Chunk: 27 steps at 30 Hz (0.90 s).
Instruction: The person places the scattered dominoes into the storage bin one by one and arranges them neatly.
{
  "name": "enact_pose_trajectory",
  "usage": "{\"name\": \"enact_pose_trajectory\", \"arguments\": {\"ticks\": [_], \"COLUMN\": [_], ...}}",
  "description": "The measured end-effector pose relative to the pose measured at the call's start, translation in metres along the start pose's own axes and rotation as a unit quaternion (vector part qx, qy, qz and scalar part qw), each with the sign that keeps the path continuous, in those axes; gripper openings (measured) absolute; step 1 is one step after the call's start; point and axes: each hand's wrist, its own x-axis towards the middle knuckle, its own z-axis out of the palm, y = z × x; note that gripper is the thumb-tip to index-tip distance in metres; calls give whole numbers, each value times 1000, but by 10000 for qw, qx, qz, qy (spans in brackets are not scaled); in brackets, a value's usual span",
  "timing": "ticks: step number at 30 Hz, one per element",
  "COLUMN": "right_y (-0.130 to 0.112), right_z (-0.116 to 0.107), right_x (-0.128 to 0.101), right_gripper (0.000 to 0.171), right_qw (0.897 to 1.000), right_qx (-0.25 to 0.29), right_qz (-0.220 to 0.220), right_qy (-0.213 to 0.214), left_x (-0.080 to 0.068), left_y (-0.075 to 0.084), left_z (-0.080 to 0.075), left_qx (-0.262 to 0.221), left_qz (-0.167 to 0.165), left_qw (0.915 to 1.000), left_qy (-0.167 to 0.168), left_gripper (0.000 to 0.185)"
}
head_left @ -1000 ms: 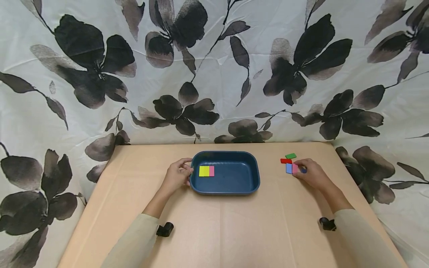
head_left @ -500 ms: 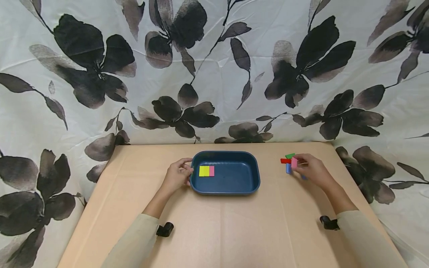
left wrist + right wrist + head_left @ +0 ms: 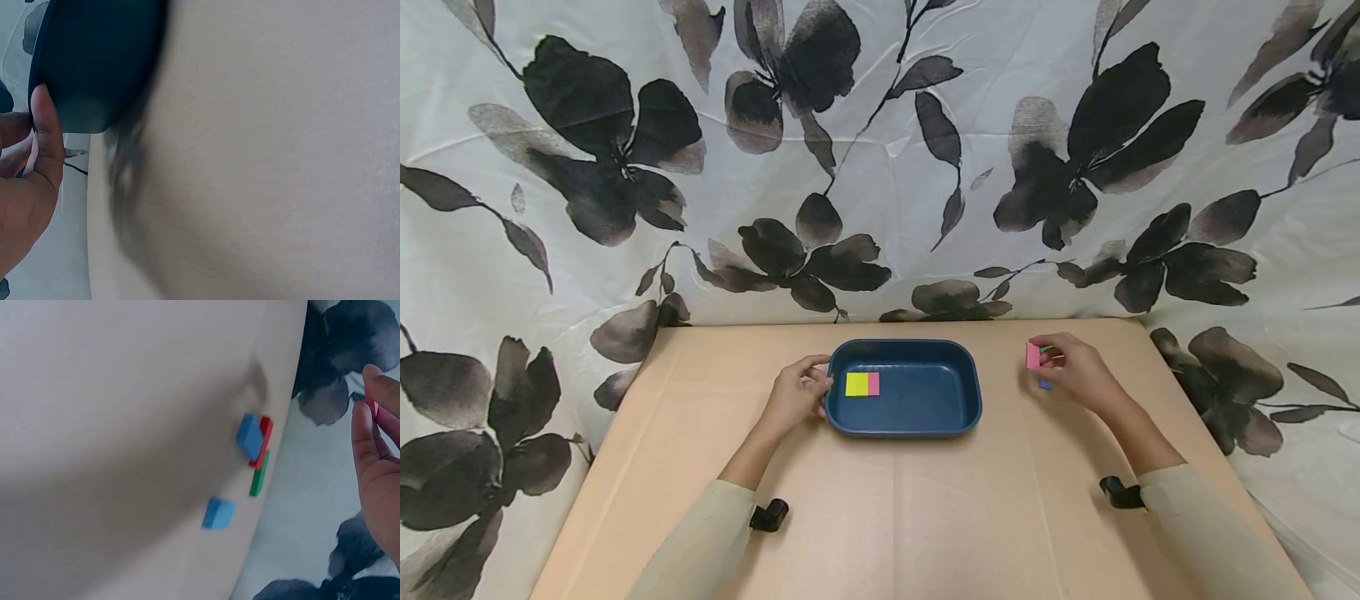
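My left hand (image 3: 795, 389) grips the left rim of a dark blue tray (image 3: 904, 429), thumb outside the wall, as the left wrist view shows. Yellow (image 3: 856, 384) and pink (image 3: 874, 384) blocks lie side by side in the tray's left half. Off to the right, my right hand (image 3: 1078, 371) pinches another pink block (image 3: 1033, 356) between thumb and fingers, raised above the table. Below it in the right wrist view are a blue block (image 3: 250, 436) against a red block (image 3: 265, 440), a green block (image 3: 260, 475) and a separate blue block (image 3: 218, 513). The hand mostly hides these in the head view.
The tan tabletop (image 3: 895, 517) ends at a white cloth (image 3: 880, 167) printed with dark flowers, hanging behind and beside it. Small black cameras sit at the left wrist (image 3: 769, 515) and right wrist (image 3: 1122, 492).
My right hand has lifted the pink block from beside the blue one and carried it left and slightly away from me. My left hand and the tray have stayed put.
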Motion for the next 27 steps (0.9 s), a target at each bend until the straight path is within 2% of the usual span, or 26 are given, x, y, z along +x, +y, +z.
{"name": "enact_pose_trajectory", "arguments": {"ticks": [9,19,27], "right_y": [-24,-66,-95], "right_z": [14,32,54], "right_x": [9,14,20], "right_gripper": [43,48,47], "right_qw": [9984,9974,9946], "right_qx": [-62,209,-5], "right_qz": [-558,-505,-625], "right_qy": [3,-476,-824], "left_x": [0,-3,-5], "left_y": [1,0,1], "left_z": [1,-1,-3], "left_qx": [37,52,85], "left_qz": [-46,-37,-43], "left_qw": [10000,9999,9999], "left_qy": [-20,-96,-108], "left_gripper": [42,43,42]}}
